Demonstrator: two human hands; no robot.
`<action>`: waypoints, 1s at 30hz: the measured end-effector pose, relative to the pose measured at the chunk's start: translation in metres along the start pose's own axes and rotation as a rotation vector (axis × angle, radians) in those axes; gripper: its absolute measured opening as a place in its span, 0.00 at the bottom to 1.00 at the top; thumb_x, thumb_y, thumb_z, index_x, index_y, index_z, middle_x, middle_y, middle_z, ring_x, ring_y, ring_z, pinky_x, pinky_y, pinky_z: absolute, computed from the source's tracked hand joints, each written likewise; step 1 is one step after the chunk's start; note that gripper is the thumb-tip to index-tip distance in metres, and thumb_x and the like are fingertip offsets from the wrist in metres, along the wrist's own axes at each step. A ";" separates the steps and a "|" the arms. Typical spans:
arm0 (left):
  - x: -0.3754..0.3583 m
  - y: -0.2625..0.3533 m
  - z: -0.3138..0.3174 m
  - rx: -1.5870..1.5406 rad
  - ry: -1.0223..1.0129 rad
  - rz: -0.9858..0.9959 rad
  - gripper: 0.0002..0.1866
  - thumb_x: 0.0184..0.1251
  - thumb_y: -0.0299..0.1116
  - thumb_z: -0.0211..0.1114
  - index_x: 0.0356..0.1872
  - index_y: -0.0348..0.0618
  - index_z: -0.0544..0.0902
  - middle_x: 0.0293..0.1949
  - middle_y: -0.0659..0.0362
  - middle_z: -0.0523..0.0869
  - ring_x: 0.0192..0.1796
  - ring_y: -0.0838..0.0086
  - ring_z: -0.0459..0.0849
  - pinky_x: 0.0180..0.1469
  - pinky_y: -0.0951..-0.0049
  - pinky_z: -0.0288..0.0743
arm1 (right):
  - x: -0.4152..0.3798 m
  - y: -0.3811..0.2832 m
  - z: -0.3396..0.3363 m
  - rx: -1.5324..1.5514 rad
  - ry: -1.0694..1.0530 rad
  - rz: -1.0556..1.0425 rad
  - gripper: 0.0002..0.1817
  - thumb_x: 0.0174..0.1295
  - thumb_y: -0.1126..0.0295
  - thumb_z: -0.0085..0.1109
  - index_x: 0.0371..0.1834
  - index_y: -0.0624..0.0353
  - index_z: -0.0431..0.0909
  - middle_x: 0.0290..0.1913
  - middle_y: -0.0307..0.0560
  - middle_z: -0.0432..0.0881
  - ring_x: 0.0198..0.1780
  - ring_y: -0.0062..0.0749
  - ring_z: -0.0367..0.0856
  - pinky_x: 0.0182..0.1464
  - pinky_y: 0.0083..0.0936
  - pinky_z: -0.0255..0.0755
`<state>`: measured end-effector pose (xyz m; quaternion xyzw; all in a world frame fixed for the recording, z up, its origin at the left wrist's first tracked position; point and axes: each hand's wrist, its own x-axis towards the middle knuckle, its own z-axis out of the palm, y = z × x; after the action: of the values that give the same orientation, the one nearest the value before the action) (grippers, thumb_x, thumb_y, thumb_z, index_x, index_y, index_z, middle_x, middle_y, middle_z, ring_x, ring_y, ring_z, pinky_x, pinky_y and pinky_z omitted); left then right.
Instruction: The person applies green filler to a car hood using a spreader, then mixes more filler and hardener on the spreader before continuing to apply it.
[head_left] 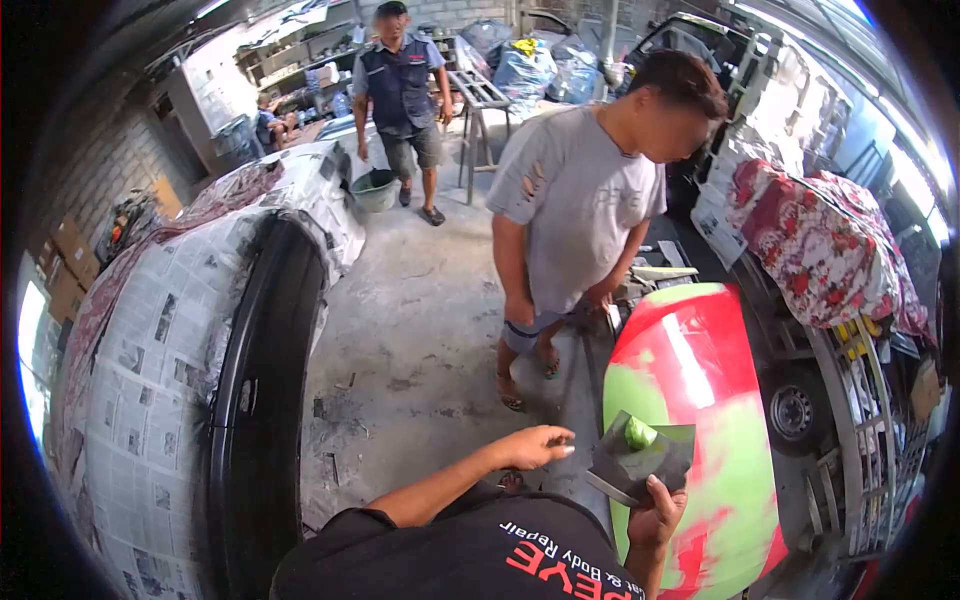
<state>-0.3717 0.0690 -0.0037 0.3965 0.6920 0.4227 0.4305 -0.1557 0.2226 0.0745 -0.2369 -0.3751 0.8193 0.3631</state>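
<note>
My right hand [657, 512] grips the lower edge of a dark flat plate [625, 471], with the thumb on top. A lump of light green paste [640, 433] sits on the plate. Beneath and beside it lies a large curved panel [720, 420], painted red with wide light green patches. My left hand [535, 447] is in the air to the left of the plate, its fingers stretched out and nothing in them. The plate hides part of the panel.
A person in a grey shirt [585, 200] stands at the panel's far end. Another person [400, 90] carries a bucket [375, 190] further back. On the left is a paper-covered car [150, 400] with a black part [265, 390]. A wheel [793, 411] is at the right.
</note>
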 end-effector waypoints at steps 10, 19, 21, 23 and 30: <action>-0.015 0.010 -0.015 -0.230 -0.661 -0.204 0.50 0.67 0.43 0.78 0.84 0.49 0.57 0.77 0.47 0.67 0.69 0.67 0.76 0.64 0.69 0.78 | -0.025 -0.023 -0.022 0.001 0.056 -0.034 0.32 0.60 0.86 0.57 0.71 0.64 0.68 0.62 0.52 0.81 0.59 0.42 0.84 0.64 0.38 0.79; -0.004 0.074 0.093 -0.789 -0.264 0.049 0.43 0.77 0.47 0.68 0.82 0.45 0.56 0.74 0.55 0.70 0.63 0.74 0.79 0.61 0.65 0.81 | -0.026 -0.056 -0.072 -0.008 0.009 0.011 0.35 0.63 0.85 0.58 0.75 0.59 0.63 0.60 0.51 0.82 0.59 0.42 0.86 0.59 0.37 0.83; -0.014 0.111 0.120 -0.816 -0.127 0.195 0.32 0.81 0.43 0.63 0.76 0.42 0.62 0.64 0.59 0.80 0.55 0.76 0.84 0.53 0.68 0.84 | -0.029 -0.056 -0.091 -0.122 -0.050 -0.007 0.34 0.65 0.85 0.57 0.75 0.57 0.62 0.60 0.51 0.82 0.59 0.40 0.86 0.59 0.38 0.84; -0.018 0.126 0.144 -0.858 0.011 0.174 0.23 0.82 0.42 0.63 0.69 0.45 0.69 0.58 0.63 0.83 0.50 0.81 0.85 0.43 0.76 0.85 | -0.037 -0.066 -0.067 -0.039 0.029 -0.008 0.34 0.65 0.85 0.56 0.75 0.56 0.61 0.59 0.50 0.82 0.58 0.39 0.86 0.57 0.37 0.84; -0.027 0.112 0.189 -0.943 0.078 0.108 0.15 0.85 0.37 0.58 0.65 0.47 0.71 0.52 0.65 0.84 0.49 0.85 0.84 0.44 0.79 0.81 | -0.065 -0.070 -0.098 0.077 0.056 0.077 0.33 0.66 0.87 0.55 0.75 0.54 0.63 0.61 0.48 0.81 0.60 0.35 0.84 0.57 0.34 0.82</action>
<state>-0.1666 0.1271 0.0561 0.1768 0.4186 0.7270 0.5148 -0.0210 0.2476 0.0778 -0.2598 -0.3238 0.8395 0.3505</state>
